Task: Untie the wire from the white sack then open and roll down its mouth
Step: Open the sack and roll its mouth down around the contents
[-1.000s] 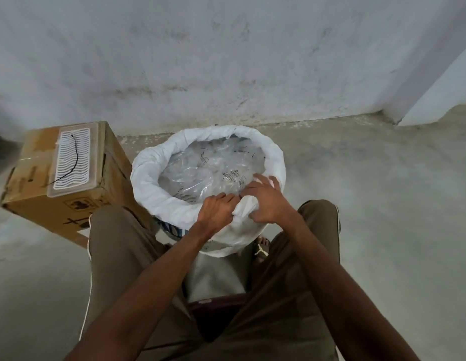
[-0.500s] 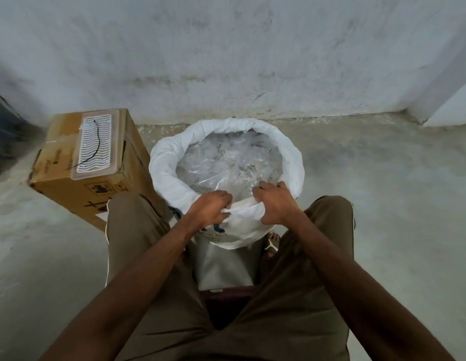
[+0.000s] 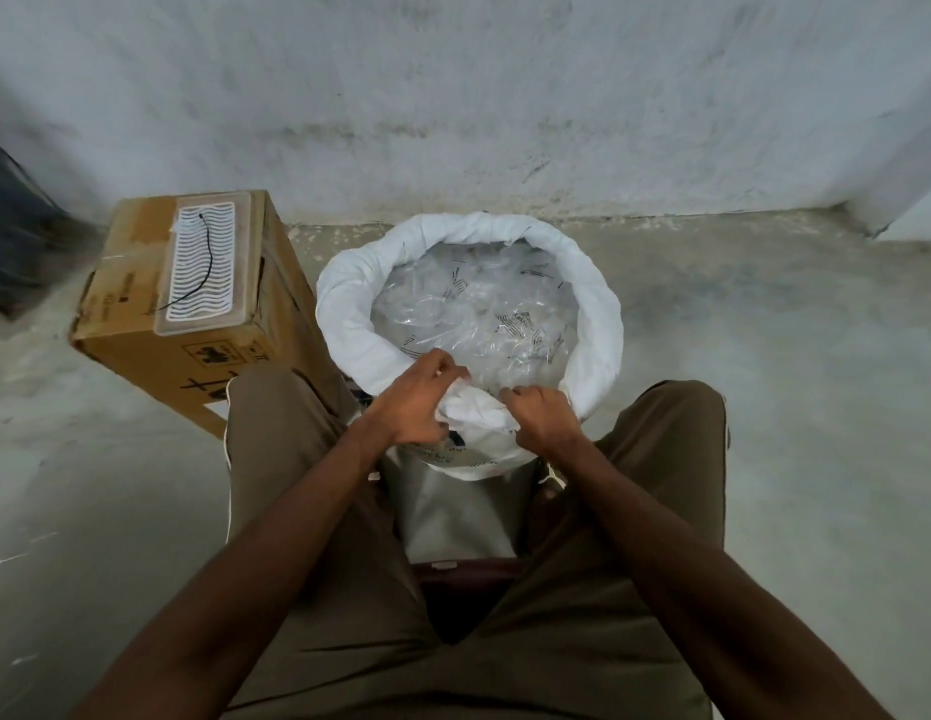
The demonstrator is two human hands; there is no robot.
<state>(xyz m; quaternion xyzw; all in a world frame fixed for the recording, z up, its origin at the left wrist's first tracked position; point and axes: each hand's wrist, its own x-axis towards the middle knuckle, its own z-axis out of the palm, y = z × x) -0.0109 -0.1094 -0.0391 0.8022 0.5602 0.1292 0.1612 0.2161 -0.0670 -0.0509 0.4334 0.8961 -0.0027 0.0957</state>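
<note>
The white sack stands on the floor between my knees, its mouth open and rolled into a thick rim. Clear plastic packets fill its inside. My left hand and my right hand both grip the near part of the rolled rim, a bunched fold of white fabric between them. A thin black wire lies loose on a clear tray on the cardboard box to the left.
A cardboard box with a clear ridged tray on top stands close to the sack's left side. A grey wall runs just behind. Dark objects sit at far left. Bare concrete floor extends to the right.
Both hands have slid lower along the near rim, folding more fabric outward. The camera has tilted so the sack sits more to the right in view.
</note>
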